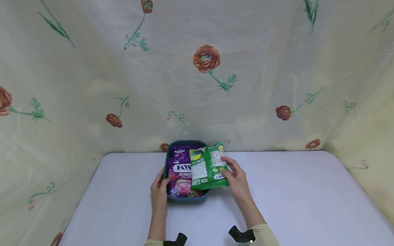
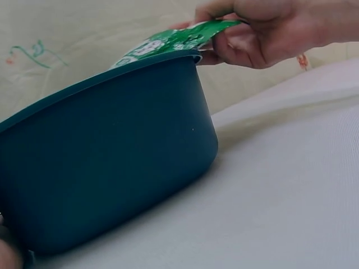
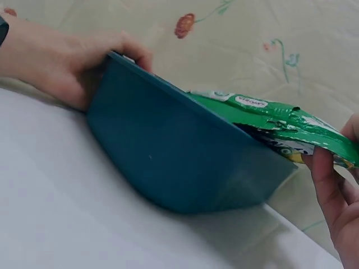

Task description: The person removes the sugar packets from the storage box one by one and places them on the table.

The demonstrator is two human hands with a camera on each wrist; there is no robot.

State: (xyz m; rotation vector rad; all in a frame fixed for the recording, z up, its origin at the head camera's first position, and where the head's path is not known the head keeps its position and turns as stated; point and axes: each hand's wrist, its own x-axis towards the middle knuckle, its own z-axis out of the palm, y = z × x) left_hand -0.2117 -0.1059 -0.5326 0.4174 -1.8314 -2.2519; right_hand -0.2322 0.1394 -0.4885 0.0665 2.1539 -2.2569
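A dark teal plastic tub stands near the table's far edge, with purple candy bags lying in it, one marked FOX'S Berries. My left hand grips the tub's left side, its thumb over the rim, as the right wrist view also shows. With my right hand I pinch a green candy bag by its right edge. This bag is tilted over the tub's right part and covers some of the purple bags; in the right wrist view the green bag overlaps the rim.
The tub rests on a table with a white cover. Behind it and at both sides hangs a pale floral curtain, right at the table's far edge. Black wrist devices sit near both sleeves.
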